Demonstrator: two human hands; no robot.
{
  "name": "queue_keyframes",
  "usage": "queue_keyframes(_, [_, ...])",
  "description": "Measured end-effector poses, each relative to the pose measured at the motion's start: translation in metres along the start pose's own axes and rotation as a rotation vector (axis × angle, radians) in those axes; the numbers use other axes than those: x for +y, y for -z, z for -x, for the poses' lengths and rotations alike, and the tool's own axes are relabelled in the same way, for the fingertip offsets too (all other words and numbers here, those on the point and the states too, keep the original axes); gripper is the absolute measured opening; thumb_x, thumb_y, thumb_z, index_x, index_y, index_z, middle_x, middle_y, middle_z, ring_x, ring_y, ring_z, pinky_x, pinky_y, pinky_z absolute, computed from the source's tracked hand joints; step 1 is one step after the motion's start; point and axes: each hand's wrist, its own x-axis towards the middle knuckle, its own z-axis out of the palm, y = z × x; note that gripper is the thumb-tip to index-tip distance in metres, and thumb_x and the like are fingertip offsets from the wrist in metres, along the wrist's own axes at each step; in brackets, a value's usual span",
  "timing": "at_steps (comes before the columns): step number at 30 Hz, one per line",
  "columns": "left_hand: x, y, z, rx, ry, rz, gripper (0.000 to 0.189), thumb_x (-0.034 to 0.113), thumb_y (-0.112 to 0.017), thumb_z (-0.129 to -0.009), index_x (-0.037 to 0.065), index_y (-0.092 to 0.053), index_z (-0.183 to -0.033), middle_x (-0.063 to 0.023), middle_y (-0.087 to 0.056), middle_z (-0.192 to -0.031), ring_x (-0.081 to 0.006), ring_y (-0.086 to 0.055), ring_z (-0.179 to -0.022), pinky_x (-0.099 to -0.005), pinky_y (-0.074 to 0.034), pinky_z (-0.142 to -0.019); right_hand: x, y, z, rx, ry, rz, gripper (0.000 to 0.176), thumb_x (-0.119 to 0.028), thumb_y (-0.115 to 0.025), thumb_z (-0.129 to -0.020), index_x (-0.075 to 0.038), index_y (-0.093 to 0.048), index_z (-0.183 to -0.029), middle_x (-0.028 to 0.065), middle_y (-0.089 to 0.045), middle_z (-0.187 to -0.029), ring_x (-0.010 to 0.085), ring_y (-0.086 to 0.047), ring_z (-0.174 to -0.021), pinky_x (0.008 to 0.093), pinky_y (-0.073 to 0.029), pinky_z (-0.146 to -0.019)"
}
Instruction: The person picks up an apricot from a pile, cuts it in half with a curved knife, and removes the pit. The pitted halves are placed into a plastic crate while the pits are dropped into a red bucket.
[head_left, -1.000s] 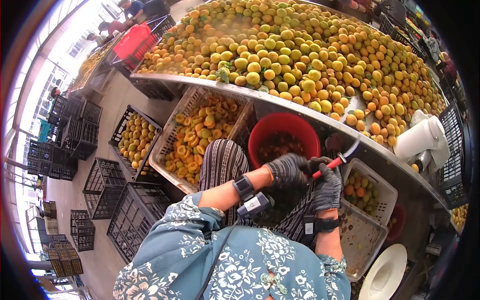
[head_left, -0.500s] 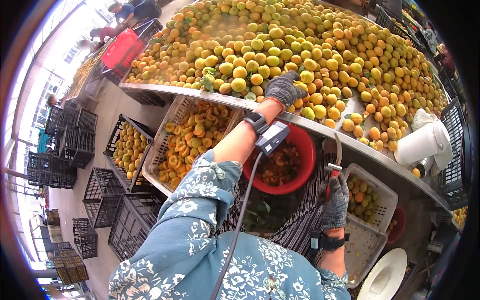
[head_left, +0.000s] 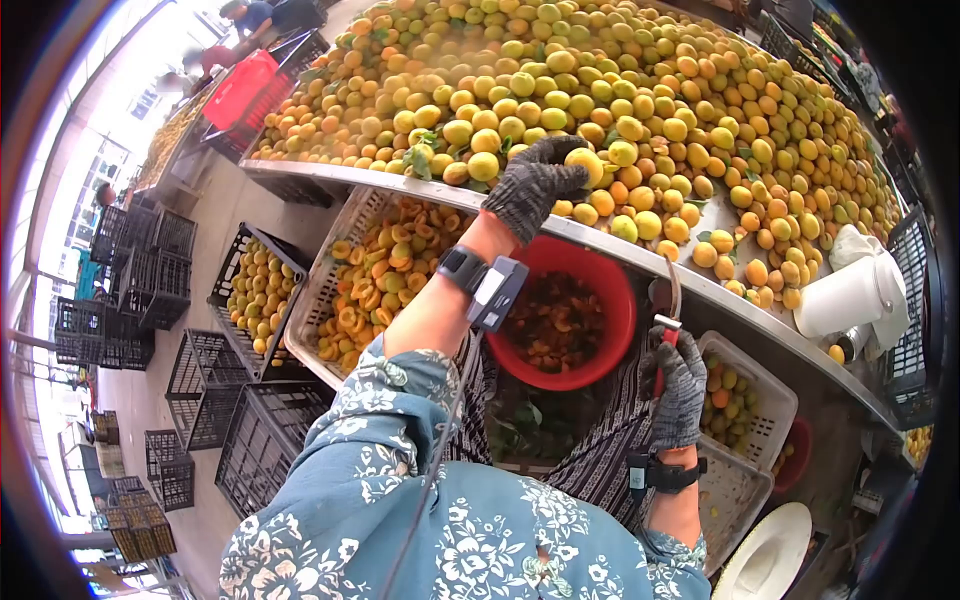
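Observation:
Wearing a dark grey glove, my left hand (head_left: 540, 186) grips a yellow apricot (head_left: 584, 167) between thumb and fingers, just over the front edge of the fruit heap (head_left: 520, 88). My right hand (head_left: 679, 392), also gloved, is closed round the red handle of a knife (head_left: 674, 287), its curved blade pointing up beside the table's metal edge (head_left: 620, 248). Between my hands, below that edge, a red bucket (head_left: 566, 378) holds dark orange fruit pieces. A crate of halved apricots (head_left: 385, 275) lies left of the bucket.
Black crates (head_left: 262, 440) stand on the floor at the left. On the right are a white crate of apricots (head_left: 735, 400), a white bucket (head_left: 842, 296) on the table and a pale hat (head_left: 768, 555). A person (head_left: 250, 18) stands at the far upper left.
My left hand has come back from the heap, a little to the left, with an apricot now visible in its fingers. My right hand still holds the knife in nearly the same place.

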Motion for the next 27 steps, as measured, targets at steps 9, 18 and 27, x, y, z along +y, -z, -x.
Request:
queue_keyframes(9, [0.018, 0.005, 0.048, -0.138, 0.007, 0.325, 0.051, 0.01, -0.075, -0.076, -0.001, -0.055, -0.121, -0.0086, -0.063, -0.11, -0.02, -0.062, -0.1, -0.0323, -0.054, -0.087, -0.033, -0.068, -0.016, -0.08, 0.045, -0.053, 0.018, -0.02, -0.062, -0.092, -0.006, -0.066, -0.104, -0.0036, -0.059, -0.069, 0.0039, -0.049, -0.055, 0.0178, -0.034, -0.047])
queue_keyframes(18, [0.031, 0.017, 0.054, 0.003, 0.092, 0.547, 0.046, 0.016, -0.069, -0.083, 0.0, -0.055, -0.123, -0.0087, -0.063, -0.108, -0.022, -0.064, -0.096, -0.0348, -0.055, -0.083, -0.01, -0.106, -0.049, -0.184, 0.125, 0.082, 0.029, -0.032, -0.056, -0.094, -0.005, -0.061, -0.1, 0.0009, -0.055, -0.064, 0.0072, -0.044, -0.043, 0.0206, -0.031, -0.035])
queue_keyframes(27, [0.016, 0.033, 0.04, -0.071, 0.072, 0.467, 0.036, 0.021, -0.07, -0.084, 0.005, -0.057, -0.114, -0.0039, -0.061, -0.091, -0.0148, -0.063, -0.076, -0.0284, -0.056, -0.065, -0.02, -0.131, -0.067, -0.135, 0.1, 0.105, 0.03, -0.034, -0.055, -0.095, -0.005, -0.059, -0.104, 0.0008, -0.055, -0.062, 0.008, -0.045, -0.041, 0.021, -0.032, -0.034])
